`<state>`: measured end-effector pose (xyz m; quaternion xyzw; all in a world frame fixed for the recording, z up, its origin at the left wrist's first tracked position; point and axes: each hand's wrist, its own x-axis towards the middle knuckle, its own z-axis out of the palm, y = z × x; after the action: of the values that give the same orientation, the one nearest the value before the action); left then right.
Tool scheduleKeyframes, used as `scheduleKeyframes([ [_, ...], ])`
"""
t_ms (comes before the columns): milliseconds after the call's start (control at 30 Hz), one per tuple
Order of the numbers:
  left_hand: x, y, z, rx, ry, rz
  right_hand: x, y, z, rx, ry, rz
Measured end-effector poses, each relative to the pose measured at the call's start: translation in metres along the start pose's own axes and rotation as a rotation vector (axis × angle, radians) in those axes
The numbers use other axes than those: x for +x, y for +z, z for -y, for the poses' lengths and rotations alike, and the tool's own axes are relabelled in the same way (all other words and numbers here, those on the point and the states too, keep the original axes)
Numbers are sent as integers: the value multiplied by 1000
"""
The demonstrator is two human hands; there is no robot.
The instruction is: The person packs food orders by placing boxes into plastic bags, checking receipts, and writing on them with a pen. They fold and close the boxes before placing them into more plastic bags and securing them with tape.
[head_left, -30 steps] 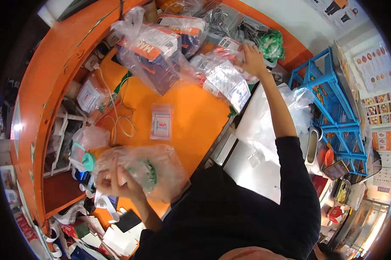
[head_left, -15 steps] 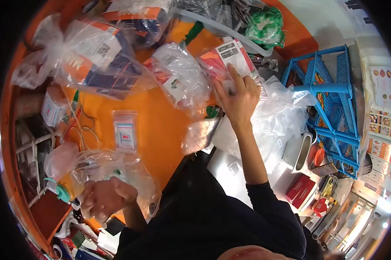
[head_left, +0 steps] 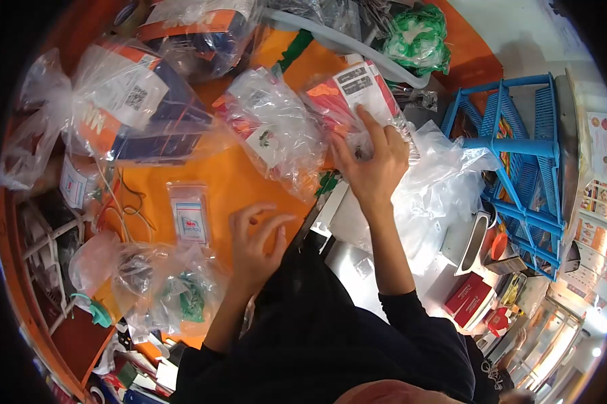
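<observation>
My right hand (head_left: pixel 381 158) lies over a red-and-orange packet (head_left: pixel 327 94) with a white printed label (head_left: pixel 367 94). Its index finger presses on the label, with the thumb apart on the packet's lower left side. Over the orange table (head_left: pixel 158 172), near its front edge, my left hand (head_left: pixel 256 246) is raised with fingers spread and nothing in them. To its left is a small flat packet (head_left: pixel 190 219) with a blue-framed label. Between the hands and farther back sits a clear bag (head_left: pixel 276 131) with red and white contents.
Large bagged orange-and-blue parcels (head_left: pixel 135 101) fill the back left. A translucent bin (head_left: pixel 350 44) stands at the back. Clear plastic sheets (head_left: pixel 438 195) lie right of my right arm, beside a blue rack (head_left: pixel 505 155). A crumpled clear bag (head_left: pixel 155 283) is at front left.
My left hand has moved right and forward from above the front-left clear bag, its fingers now spread. The small clear piece by the table's front edge no longer shows. My right hand stays on the packet.
</observation>
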<state>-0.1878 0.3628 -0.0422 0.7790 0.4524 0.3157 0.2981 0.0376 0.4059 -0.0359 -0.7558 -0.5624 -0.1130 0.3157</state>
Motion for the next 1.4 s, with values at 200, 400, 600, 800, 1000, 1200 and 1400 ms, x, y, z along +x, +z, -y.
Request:
scheduleKeyframes([
  [200, 16, -54, 12, -49, -14, -144, 47, -71, 6, 535, 108, -88],
  [400, 3, -81, -29, -227, 163, -259, 22, -173, 74, 766, -332, 280],
  [600, -17, -70, -35, -179, -97, 113, 13, -107, 100, 714, -376, 803],
  [800, -49, -59, -22, 157, -128, 321, 40, 5, 89, 393, -510, 424],
  [1000, -46, -44, -9, 52, -154, 146, -17, 73, 60, 205, -224, 334],
  [1200, -50, -44, -6, 65, -204, 149, -27, 73, 63, 209, -185, 267],
  [1400, -51, -41, -5, 50, -224, 129, -23, 68, 60, 241, -186, 263],
])
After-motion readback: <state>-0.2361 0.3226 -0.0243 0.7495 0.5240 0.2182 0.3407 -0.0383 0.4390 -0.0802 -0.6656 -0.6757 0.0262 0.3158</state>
